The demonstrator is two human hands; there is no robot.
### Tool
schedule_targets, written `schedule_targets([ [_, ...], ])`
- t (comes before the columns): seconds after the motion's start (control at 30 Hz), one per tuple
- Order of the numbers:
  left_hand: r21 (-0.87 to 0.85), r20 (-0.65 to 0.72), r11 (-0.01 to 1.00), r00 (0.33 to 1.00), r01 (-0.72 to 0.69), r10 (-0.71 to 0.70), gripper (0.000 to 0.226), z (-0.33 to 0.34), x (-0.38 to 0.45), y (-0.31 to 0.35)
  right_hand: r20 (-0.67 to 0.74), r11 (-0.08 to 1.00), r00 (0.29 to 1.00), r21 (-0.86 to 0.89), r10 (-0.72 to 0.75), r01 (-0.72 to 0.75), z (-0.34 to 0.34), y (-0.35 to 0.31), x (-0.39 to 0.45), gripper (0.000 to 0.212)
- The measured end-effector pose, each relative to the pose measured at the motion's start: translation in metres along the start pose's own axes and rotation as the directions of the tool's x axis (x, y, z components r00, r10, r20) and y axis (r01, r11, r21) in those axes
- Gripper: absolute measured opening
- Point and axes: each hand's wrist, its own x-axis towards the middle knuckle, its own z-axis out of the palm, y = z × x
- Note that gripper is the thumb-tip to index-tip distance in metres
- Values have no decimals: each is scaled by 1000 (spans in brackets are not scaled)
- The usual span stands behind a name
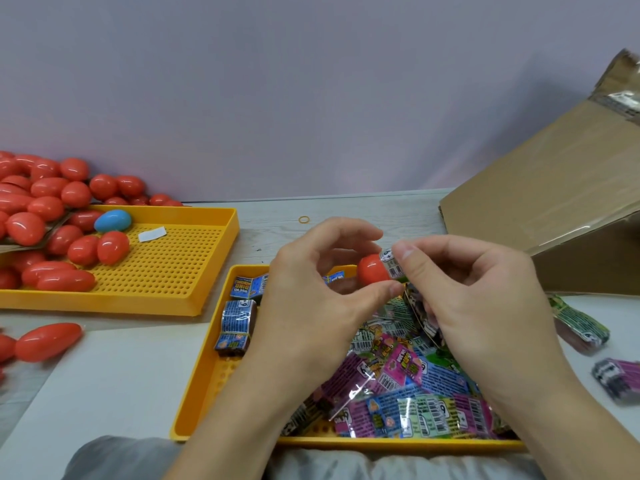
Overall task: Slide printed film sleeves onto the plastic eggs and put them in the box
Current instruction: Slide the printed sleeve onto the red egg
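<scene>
Red plastic egg (372, 273): held above the near yellow tray (194, 386), printed film sleeve (393, 268) just started over its right end. Left hand (311, 306): fingers curled, thumb tip on egg. Right hand (485, 306): thumb and forefinger pinching sleeve. Step: sleeving, early. Next, likely: pull sleeve fully on, carry to cardboard box (554, 216), right. Loose sleeves (415, 393) below; bare eggs (52, 220) on desk (270, 223), left.
</scene>
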Motion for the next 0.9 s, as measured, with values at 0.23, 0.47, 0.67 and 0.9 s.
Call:
schedule_targets([
  [0.23, -24, -23, 999, 999, 21, -22, 23, 1, 1, 0, 19, 999, 999, 40, -26, 25, 0, -2, -3, 5],
  [0.47, -60, -98, 998, 995, 22, -28, 21, -2, 2, -2, 41, 931, 994, -347, -103, 111, 8, 8, -6, 29],
  [0.67, -61, -60, 998, 998, 9, -13, 21, -1, 2, -4, 16, 854, 984, -494, -178, 163, 14, 7, -8, 38],
  [0.9, -110, -31, 993, 998, 49, -53, 16, 0, 2, -8, -6, 855, 973, -479, -232, 201, 14, 6, -8, 33],
])
